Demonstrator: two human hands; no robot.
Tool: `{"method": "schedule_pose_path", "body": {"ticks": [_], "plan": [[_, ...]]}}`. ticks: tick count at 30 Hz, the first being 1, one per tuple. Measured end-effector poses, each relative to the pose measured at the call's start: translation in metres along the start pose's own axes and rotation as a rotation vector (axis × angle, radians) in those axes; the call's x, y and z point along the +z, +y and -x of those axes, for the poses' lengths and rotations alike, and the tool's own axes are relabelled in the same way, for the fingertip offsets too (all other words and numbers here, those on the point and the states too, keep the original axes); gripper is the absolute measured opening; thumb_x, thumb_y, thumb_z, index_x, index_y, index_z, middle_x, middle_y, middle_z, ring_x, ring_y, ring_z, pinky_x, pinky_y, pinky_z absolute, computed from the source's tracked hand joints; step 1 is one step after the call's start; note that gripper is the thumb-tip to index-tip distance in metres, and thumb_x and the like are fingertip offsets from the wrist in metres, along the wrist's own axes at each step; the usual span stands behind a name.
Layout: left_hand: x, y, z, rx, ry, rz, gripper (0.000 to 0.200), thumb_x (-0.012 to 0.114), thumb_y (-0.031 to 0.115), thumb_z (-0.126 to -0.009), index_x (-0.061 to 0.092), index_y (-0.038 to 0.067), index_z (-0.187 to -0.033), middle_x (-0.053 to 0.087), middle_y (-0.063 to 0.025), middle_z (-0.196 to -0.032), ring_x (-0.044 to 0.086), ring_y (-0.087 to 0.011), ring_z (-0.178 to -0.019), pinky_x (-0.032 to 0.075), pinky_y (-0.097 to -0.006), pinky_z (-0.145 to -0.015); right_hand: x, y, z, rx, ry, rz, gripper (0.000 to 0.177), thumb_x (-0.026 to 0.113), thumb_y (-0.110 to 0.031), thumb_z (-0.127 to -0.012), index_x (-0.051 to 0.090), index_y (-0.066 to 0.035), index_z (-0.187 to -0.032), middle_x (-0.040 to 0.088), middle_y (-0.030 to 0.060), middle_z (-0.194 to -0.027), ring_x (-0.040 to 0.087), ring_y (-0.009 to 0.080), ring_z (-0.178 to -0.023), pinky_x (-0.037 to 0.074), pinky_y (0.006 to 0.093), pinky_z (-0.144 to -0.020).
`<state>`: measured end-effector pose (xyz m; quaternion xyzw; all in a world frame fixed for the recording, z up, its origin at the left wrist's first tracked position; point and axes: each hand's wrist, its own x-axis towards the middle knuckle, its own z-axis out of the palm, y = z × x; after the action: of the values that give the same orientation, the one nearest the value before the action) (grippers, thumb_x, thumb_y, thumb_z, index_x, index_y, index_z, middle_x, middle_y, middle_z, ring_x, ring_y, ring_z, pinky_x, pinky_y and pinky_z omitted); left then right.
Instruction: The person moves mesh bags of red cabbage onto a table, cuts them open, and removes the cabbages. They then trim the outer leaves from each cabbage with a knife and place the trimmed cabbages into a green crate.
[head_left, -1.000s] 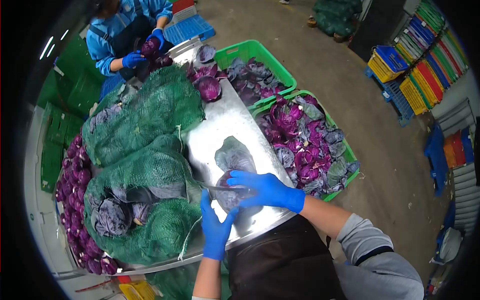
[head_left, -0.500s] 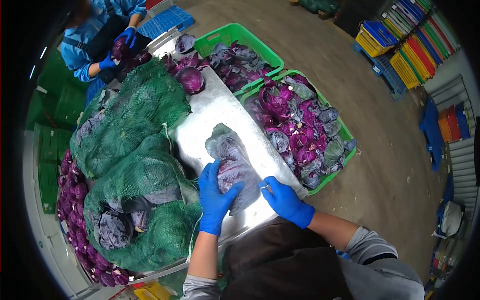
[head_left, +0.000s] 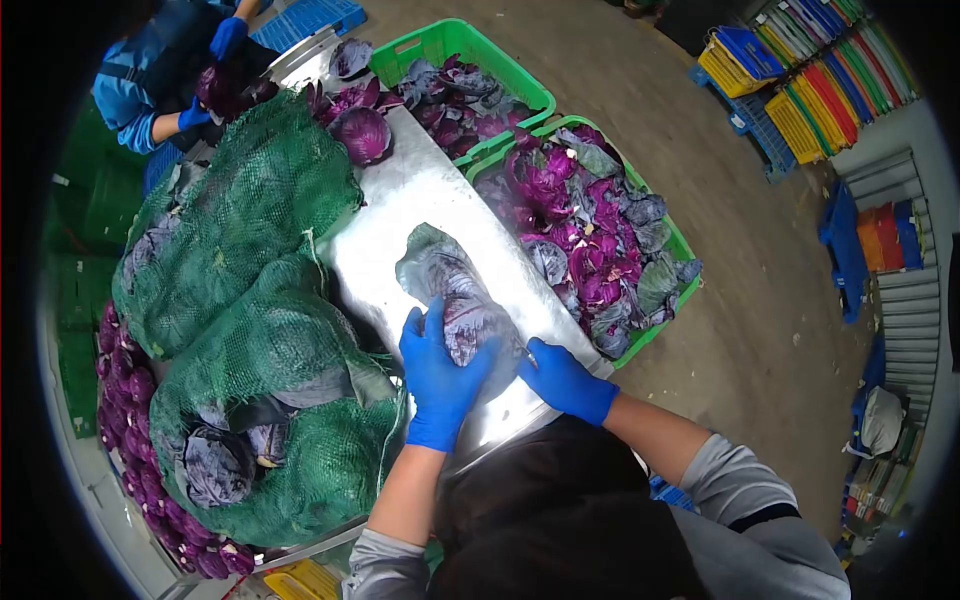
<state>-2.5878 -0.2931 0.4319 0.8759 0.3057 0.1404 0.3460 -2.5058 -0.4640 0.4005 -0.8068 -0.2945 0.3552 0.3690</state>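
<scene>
Cabbage (head_left: 478, 322): lies near the front edge of the tabletop (head_left: 400, 198), its loose leaf (head_left: 432, 256) toward the far side.
Left hand (head_left: 442, 378): thumb and fingers clasp the cabbage.
Right hand (head_left: 567, 380): curled beside the cabbage at the near right corner; whether it pinches anything, I cannot tell.
Change: the right hand, over the cabbage a second ago, is off its top, leaving the left to steady it.
</scene>
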Motion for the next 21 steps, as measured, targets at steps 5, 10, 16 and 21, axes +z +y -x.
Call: {"method": "schedule_pose_path", "body": {"ticks": [5,10,16,21], "plan": [[0.000,0.002,-0.011,-0.075,-0.054,-0.030,0.083,0.078,0.039,-0.062,0.045,0.005,-0.131,0.043,-0.0260,-0.122,0.046,-0.0390,-0.112,0.041,-0.0435,-0.095,-0.001,0.003,-0.011,-0.033,-0.005,0.239,0.022,0.047,-0.021,-0.089,0.051,0.000,-0.093,0.060,0.0210,-0.083,0.058,0.0386,-0.077,0.046,0.0465,-0.068],[0.002,0.009,-0.016,-0.188,-0.086,-0.005,0.088,0.076,0.049,-0.063,0.044,0.006,-0.133,0.042,-0.0303,-0.124,0.046,-0.0429,-0.112,0.042,-0.0467,-0.093,-0.008,0.011,-0.026,-0.039,-0.018,0.295,0.019,0.047,-0.016,-0.086,0.053,0.000,-0.095,0.060,0.0218,-0.082,0.060,0.0373,-0.077,0.047,0.0454,-0.071],[0.011,0.002,0.002,-0.141,-0.061,-0.001,0.085,0.076,0.047,-0.063,0.045,0.007,-0.132,0.045,-0.0278,-0.122,0.050,-0.0412,-0.109,0.044,-0.0453,-0.091,-0.015,0.011,-0.021,-0.119,-0.125,0.404,0.025,0.047,-0.020,-0.087,0.054,0.003,-0.094,0.061,0.0255,-0.084,0.061,0.0402,-0.080,0.047,0.0473,-0.071],[-0.002,0.003,0.003,-0.157,-0.011,0.111,0.081,0.077,0.043,-0.064,0.047,0.006,-0.129,0.048,-0.0221,-0.117,0.052,-0.0368,-0.108,0.044,-0.0425,-0.091,0.014,0.043,-0.029,0.022,-0.040,0.371,0.033,0.048,-0.017,-0.088,0.053,-0.005,-0.119,0.063,0.0196,-0.086,0.062,0.0336,-0.079,0.050,0.0412,-0.072]]}}
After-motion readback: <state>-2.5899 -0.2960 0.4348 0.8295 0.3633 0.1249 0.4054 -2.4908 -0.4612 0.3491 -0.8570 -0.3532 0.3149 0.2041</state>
